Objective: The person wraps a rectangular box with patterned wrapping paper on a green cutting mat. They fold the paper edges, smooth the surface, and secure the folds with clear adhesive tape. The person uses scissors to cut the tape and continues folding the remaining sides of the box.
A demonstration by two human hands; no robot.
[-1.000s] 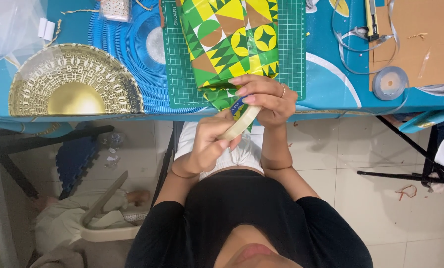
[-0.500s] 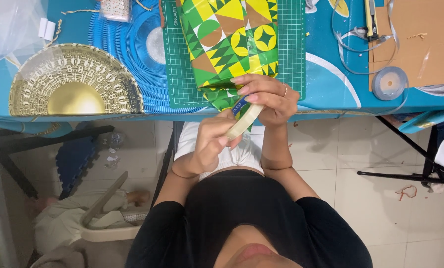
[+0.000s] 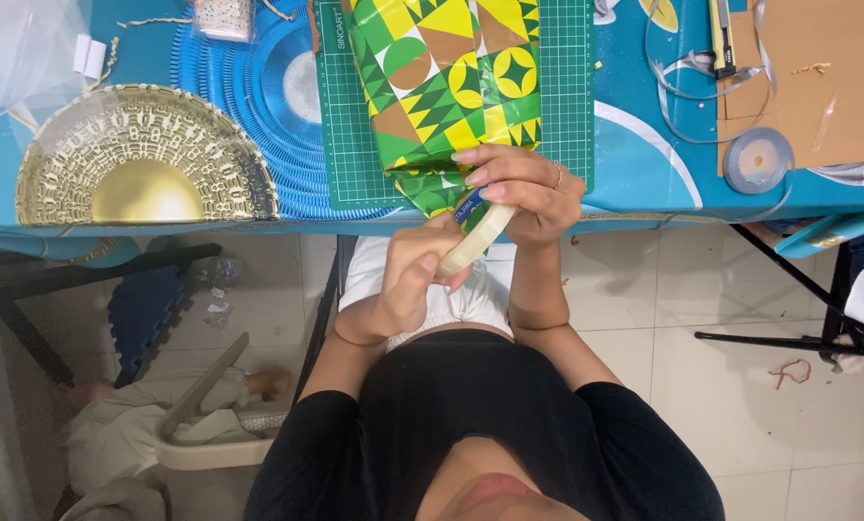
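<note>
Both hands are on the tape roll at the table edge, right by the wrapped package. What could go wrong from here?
The tape roll is held off the table's edge by the left hand and right hand; a slip would likely drop it. The wrapped package overhangs the cutting mat; a tug might shift it or crease the paper.

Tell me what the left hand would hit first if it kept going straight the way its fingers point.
The left hand already touches the tape roll; pushing on up-right, it would likely meet the right hand, then the green patterned wrapped package, though depth is uncertain.
</note>
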